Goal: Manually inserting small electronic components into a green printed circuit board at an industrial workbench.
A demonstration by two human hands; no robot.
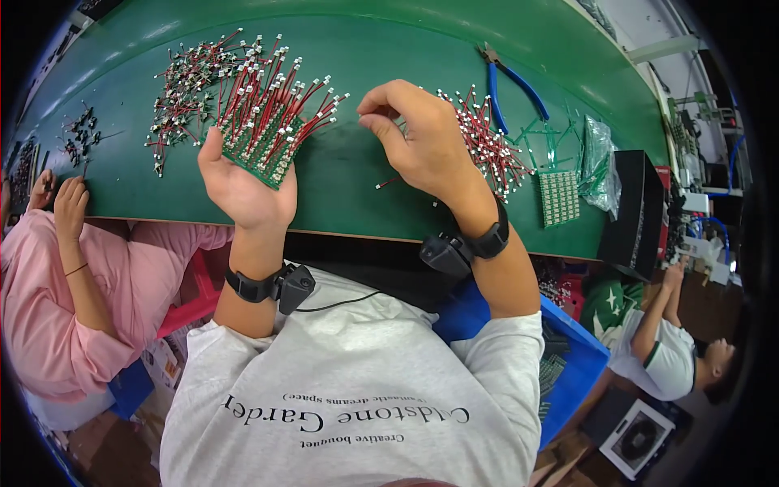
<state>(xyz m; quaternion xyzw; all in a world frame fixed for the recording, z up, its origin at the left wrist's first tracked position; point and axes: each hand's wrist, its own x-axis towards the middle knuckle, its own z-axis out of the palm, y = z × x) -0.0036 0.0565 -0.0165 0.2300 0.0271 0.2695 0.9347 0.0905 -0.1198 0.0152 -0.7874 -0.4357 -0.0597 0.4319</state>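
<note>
My left hand [247, 191] is closed around the edge of a green circuit board panel [264, 158], holding it tilted above the table. Red wires with white connectors [280, 89] stand up from the panel in a dense bunch. To the right of it, my right hand [414, 134] hovers with thumb and forefinger curled close together in a pinch. Whatever lies between those fingertips, if anything, is too small to make out. Beyond my right wrist, a pile of loose red wires with white connectors [487, 146] lies on the green table [341, 174].
Blue-handled cutters [519, 85] lie at the far right. Nearby are another board panel [559, 199], a clear plastic bag [599, 166] and a black box [634, 211]. Finished-looking wired pieces [191, 85] are heaped left. A person in pink [73, 284] sits left; another person [665, 349] is right.
</note>
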